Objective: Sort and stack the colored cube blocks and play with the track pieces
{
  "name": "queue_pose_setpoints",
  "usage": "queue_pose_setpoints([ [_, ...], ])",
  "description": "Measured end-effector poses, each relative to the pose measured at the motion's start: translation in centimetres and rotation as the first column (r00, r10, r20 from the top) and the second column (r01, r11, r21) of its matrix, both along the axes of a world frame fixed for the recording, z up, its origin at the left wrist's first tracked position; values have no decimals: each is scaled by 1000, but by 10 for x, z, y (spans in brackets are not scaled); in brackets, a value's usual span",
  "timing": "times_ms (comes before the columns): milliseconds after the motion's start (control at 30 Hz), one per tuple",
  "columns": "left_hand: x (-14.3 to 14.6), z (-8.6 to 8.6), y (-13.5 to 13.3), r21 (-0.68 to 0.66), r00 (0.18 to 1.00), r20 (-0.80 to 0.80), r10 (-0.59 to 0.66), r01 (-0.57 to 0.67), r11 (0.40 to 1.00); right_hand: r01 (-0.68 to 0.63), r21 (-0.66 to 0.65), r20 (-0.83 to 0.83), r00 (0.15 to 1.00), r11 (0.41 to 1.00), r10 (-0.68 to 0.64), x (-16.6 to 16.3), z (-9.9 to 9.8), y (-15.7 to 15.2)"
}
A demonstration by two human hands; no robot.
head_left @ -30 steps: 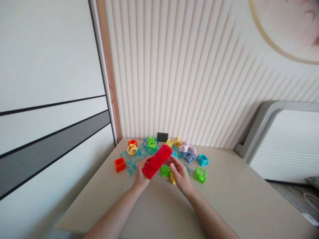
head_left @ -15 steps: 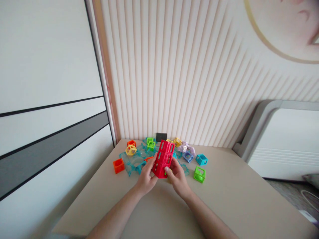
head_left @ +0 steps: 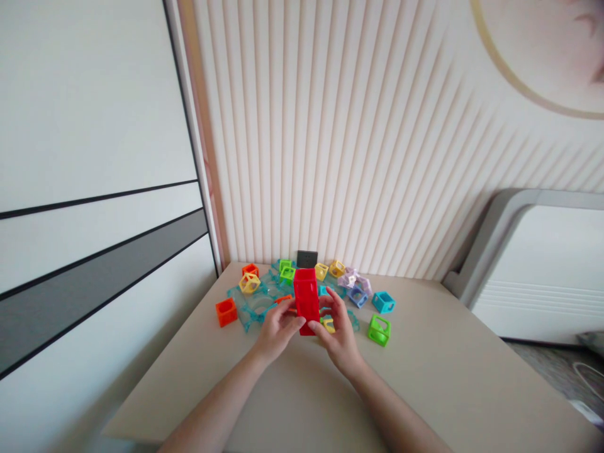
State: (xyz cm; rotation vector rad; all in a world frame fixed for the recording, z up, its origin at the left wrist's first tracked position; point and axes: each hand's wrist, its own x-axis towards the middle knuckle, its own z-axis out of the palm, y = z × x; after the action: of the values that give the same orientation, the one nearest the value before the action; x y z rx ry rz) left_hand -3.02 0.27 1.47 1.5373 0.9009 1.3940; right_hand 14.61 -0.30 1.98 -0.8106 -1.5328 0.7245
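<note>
A tall red hollow toy block tower (head_left: pixel 306 299) stands roughly upright between my hands, a solid-looking side facing me. My left hand (head_left: pixel 278 330) grips its lower left side, thumb on the front near the bottom. On the opposite side my right hand (head_left: pixel 338 333) holds it, thumb at the lower front and fingers along the right edge. Whether its base touches the table is hard to tell. Just behind my right fingers lies a small yellow block (head_left: pixel 329 325), partly hidden. Teal translucent track pieces (head_left: pixel 259 308) lie behind the tower.
Orange (head_left: pixel 227 312), yellow (head_left: pixel 249 283), green (head_left: pixel 379 330) and blue (head_left: pixel 383 302) hollow cubes lie around on the beige table (head_left: pixel 425 371). Purple pieces (head_left: pixel 349 279) sit at the back. A black wall socket (head_left: pixel 307 259) is behind; a white cabinet (head_left: pixel 94 283) borders the left.
The red tower has turned from a tilted pose, with its slotted side showing, to upright with a plainer side facing me. My hands have shifted their hold around its lower part.
</note>
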Motion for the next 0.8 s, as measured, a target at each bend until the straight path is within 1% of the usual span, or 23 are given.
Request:
queue_pose_setpoints([
  [100, 2, 0, 2, -59, 995, 103, -9, 15, 998, -17, -30, 11, 1000, 999, 17, 2, 0, 1],
  [167, 2, 0, 2, -73, 991, 133, -2, 12, 997, -14, -40, 13, 1000, 999, 14, 2, 0, 2],
  [267, 2, 1, 2, -75, 992, 127, 8, 1, 997, -7, -30, 14, 1000, 1000, 7, 2, 1, 3],
  [333, 1, 1, 2, -52, 995, 97, 15, -10, 999, -12, -16, 6, 1000, 1000, 12, 2, 1, 3],
  [433, -2, 1, 2, 27, 999, 4, 47, -47, 999, -19, 2, -12, 1000, 1000, 19, 3, 0, 4],
  [500, -4, 1, 1, 108, 992, -71, 106, -98, 989, -26, 10, -12, 1000, 1000, 27, 5, -1, 5],
  [567, -6, 2, 0, 197, 974, -130, 185, -157, 968, -23, 34, 13, 1000, 999, 23, 7, -2, 5],
  [633, -7, 3, -1, 268, 957, -160, 242, -194, 944, -5, 78, 54, 999, 997, 0, 8, -1, 4],
  [700, -9, 3, -1, 312, 948, -175, 265, -202, 928, 7, 118, 87, 996, 993, -18, 9, 0, 2],
  [800, -11, 1, -2, 352, 934, -203, 293, -210, 912, -33, 106, 107, 994, 994, 21, 11, 1, 0],
])
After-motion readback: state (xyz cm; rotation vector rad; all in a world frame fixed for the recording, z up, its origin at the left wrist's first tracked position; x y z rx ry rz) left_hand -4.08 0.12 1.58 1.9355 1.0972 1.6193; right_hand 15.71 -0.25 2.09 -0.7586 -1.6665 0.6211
